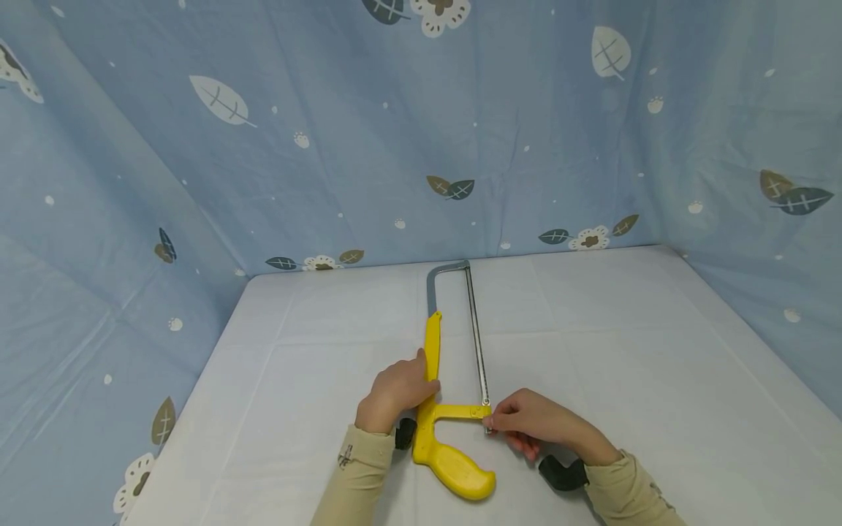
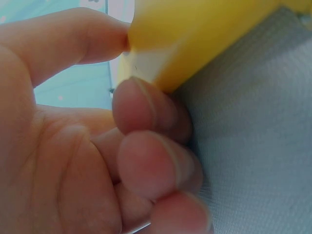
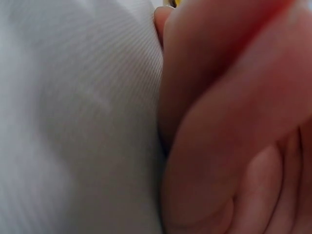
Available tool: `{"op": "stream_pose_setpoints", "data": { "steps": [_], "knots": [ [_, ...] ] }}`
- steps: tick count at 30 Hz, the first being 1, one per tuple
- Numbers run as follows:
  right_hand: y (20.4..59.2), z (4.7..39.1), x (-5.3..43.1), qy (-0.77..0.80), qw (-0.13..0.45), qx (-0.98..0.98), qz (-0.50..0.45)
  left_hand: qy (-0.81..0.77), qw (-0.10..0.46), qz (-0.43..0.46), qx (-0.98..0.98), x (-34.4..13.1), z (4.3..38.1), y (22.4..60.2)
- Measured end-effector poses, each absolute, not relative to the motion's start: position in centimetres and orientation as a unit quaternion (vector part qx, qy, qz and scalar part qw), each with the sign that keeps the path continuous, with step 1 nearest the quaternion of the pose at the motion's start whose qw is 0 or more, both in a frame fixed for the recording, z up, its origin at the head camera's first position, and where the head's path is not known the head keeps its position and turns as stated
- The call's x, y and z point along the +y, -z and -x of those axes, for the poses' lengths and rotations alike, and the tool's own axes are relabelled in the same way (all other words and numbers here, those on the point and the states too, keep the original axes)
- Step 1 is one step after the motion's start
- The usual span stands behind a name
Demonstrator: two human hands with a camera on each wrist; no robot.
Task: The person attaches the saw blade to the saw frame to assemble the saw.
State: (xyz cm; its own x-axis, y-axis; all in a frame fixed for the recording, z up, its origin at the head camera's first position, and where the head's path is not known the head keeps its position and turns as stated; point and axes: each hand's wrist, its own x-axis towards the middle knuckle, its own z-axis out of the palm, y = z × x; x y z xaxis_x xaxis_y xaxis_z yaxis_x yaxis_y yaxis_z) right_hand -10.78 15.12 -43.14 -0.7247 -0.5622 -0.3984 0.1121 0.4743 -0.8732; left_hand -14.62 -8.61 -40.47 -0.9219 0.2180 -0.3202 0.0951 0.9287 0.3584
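Note:
A hacksaw (image 1: 430, 349) with a yellow handle (image 1: 463, 473) and a grey front bow (image 1: 432, 286) lies flat on the white cloth, its handle end nearest me. Its thin blade (image 1: 476, 329) runs along the right side. My left hand (image 1: 397, 389) grips the yellow back of the frame at mid-length. In the left wrist view the thumb and fingertips (image 2: 146, 163) hold the yellow edge (image 2: 209, 36), close to the cloth. My right hand (image 1: 536, 418) pinches the small metal fitting (image 1: 488, 430) at the blade's near end. Right-hand fingers fill the right wrist view and hide that fitting.
White cloth (image 1: 316, 380) covers the table. Blue patterned fabric (image 1: 355, 146) hangs at the back and both sides, right along the table's edges. A black device (image 1: 404, 433) sits at the left wrist and another black device (image 1: 562, 473) at the right wrist.

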Motion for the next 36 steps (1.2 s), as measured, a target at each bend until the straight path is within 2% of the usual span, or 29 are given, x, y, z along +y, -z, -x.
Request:
{"op": "stream_pose_setpoints", "data": {
  "steps": [15,36],
  "knots": [
    [43.14,10.8,15.37,0.497,0.341,0.778,0.174,-0.18,0.177,-0.081,0.964,-8.59,14.7,40.63],
    [43.6,10.93,15.44,0.506,0.332,0.783,0.14,-0.173,0.179,-0.08,0.965,-8.54,14.58,40.49]
  ]
}}
